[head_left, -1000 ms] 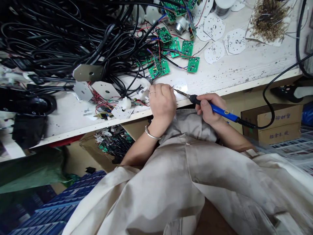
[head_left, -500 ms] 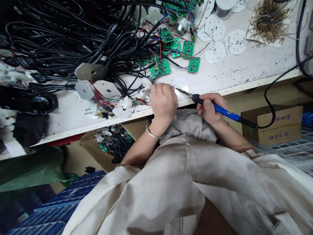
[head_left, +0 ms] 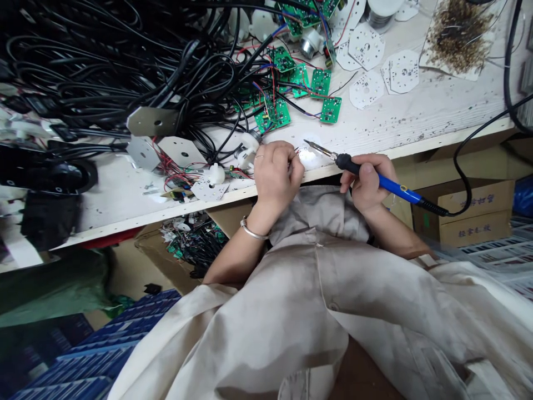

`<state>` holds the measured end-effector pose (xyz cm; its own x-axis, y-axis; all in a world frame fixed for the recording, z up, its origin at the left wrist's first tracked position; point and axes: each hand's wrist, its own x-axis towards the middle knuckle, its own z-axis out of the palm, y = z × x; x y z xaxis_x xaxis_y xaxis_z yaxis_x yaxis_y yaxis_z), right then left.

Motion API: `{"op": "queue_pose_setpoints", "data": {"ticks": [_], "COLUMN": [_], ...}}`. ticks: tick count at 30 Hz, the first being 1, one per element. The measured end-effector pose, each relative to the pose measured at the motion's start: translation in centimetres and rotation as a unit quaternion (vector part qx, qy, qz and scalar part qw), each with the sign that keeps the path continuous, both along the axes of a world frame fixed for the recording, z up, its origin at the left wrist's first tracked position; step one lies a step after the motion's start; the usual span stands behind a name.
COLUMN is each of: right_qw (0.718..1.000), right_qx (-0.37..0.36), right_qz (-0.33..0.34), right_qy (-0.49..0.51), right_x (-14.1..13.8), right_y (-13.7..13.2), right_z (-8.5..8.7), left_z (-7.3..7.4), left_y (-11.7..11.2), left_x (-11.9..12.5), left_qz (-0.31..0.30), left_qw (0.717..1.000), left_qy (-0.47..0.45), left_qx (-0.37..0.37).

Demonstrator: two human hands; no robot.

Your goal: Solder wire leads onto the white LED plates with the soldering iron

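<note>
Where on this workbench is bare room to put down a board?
The widest bare patch of the workbench lies right of the soldering iron tip, between the white LED plates and the front edge. A smaller one lies front left, beside the black cables. The green circuit boards crowd the back.

Even bright light, soft shadows, bowed edges

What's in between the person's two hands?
In the head view, the blue soldering iron's metal tip and a white circuit board lie between the left hand and the right hand.
</note>
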<state>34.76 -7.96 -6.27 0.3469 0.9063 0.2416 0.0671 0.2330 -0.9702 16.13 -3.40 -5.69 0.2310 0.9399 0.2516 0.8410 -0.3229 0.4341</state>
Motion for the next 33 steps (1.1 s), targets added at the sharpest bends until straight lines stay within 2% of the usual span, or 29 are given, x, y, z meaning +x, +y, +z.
{"op": "queue_pose_setpoints", "data": {"ticks": [4, 9, 13, 22, 28, 33], "right_qw": [0.998, 0.996, 0.994, 0.990, 0.984, 0.981], "right_qx": [-0.055, -0.074, -0.103, -0.121, -0.153, -0.158], "right_qz": [0.030, 0.034, 0.036, 0.063, 0.079, 0.076], "right_qy": [0.024, 0.033, 0.029, 0.042, 0.052, 0.077], "right_x": [0.5, 0.7, 0.6, 0.8, 0.8, 1.1], "right_y": [0.0, 0.2, 0.6, 1.2, 1.7, 2.1], "right_z": [0.6, 1.3, 1.6, 2.2, 2.7, 2.5], "left_z": [-0.2, -0.3, -0.1, -0.1, -0.2, -0.3], "left_y": [0.2, 0.3, 0.4, 0.4, 0.4, 0.4], "left_x": [-0.3, -0.4, -0.4, -0.8, -0.8, -0.8], "left_qz": [-0.012, -0.019, -0.025, -0.049, -0.047, -0.046], "left_qw": [0.999, 0.996, 0.997, 0.997, 0.997, 0.996], "left_qy": [-0.023, -0.043, -0.044, -0.038, -0.038, -0.046], "left_qx": [-0.032, -0.074, -0.062, -0.044, -0.045, -0.057]}}
